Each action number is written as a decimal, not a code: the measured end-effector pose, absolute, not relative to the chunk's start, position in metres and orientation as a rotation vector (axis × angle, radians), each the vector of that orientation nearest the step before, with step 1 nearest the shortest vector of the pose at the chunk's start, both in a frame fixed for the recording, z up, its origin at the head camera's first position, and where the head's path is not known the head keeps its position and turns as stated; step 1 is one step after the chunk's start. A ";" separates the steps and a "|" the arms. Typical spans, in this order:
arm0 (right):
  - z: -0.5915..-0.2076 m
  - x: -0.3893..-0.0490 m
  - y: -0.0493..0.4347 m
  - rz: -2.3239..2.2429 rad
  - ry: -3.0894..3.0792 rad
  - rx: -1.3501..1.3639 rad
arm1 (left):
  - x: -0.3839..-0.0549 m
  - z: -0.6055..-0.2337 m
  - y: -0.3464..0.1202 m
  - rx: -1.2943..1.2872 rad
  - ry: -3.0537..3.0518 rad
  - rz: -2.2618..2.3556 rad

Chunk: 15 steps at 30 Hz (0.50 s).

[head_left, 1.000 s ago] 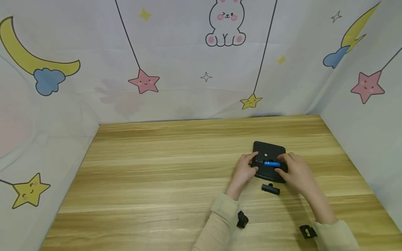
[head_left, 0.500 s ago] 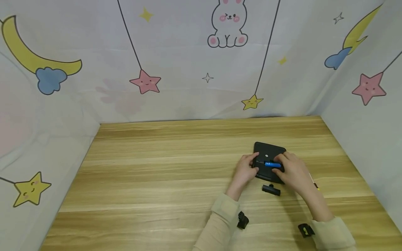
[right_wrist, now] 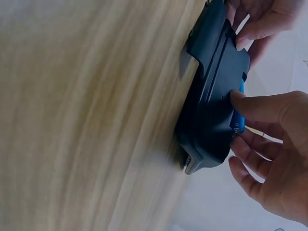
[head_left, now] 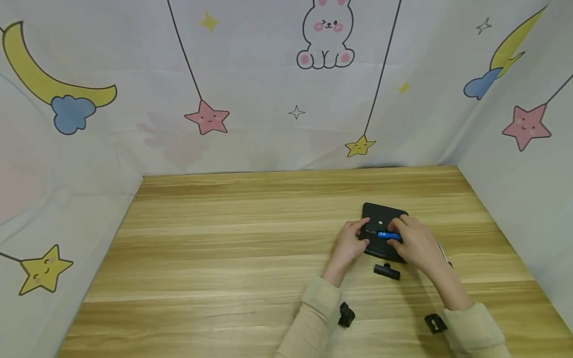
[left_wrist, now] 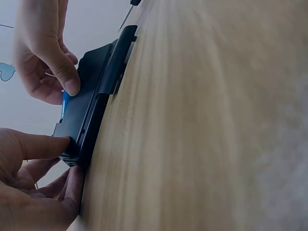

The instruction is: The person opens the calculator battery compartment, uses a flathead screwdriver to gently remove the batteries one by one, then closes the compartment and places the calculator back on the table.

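Note:
A black flat device (head_left: 375, 213) lies on the wooden table with a slot across its upper face. In that slot sits a blue battery (head_left: 387, 235). My left hand (head_left: 350, 242) grips the device's left edge, thumb on top and fingers at the side in the left wrist view. The right hand (head_left: 416, 244) pinches the battery's right end between thumb and fingers; in the right wrist view that end of the battery (right_wrist: 237, 121) shows between them. Just in front of the device lies a small black half-round piece (head_left: 387, 271), apart from both hands.
Nearer me on the table (head_left: 201, 248) lie a small black part (head_left: 346, 314) by the left sleeve and another black part with a yellow-green bit (head_left: 435, 323) by the right cuff. A thin metal shaft (head_left: 442, 251) shows behind the right wrist. Printed cloth (head_left: 250, 149) walls the table.
My right hand has shifted slightly left, its fingers closing in over the battery's right end. The metal shaft behind the right wrist has come into view. The left hand and device stay put.

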State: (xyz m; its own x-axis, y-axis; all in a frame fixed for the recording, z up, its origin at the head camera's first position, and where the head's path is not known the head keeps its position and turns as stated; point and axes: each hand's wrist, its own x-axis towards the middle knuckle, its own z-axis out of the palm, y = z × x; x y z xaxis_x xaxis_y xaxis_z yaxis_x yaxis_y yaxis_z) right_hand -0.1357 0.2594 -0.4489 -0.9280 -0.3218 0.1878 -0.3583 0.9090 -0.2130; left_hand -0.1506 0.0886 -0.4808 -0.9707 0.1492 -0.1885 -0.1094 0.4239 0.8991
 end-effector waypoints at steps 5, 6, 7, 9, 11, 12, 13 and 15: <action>-0.448 -0.140 0.259 0.361 -2.947 0.562 | -0.151 -0.481 0.089 0.029 2.431 1.578; -0.447 -0.141 0.259 0.359 -2.954 0.566 | -0.151 -0.481 0.089 0.028 2.430 1.580; -0.446 -0.142 0.259 0.356 -2.963 0.571 | -0.151 -0.481 0.089 0.030 2.431 1.581; -0.445 -0.144 0.259 0.355 -2.980 0.584 | -0.151 -0.481 0.089 0.032 2.435 1.579; -0.443 -0.145 0.259 0.356 -2.998 0.596 | -0.151 -0.481 0.089 0.039 2.442 1.579; -0.443 -0.146 0.259 0.357 -3.006 0.604 | -0.151 -0.481 0.089 0.044 2.447 1.579; -0.442 -0.147 0.259 0.360 -3.014 0.612 | -0.151 -0.480 0.089 0.048 2.450 1.581; -0.441 -0.149 0.259 0.359 -3.029 0.627 | -0.151 -0.480 0.089 0.052 2.447 1.590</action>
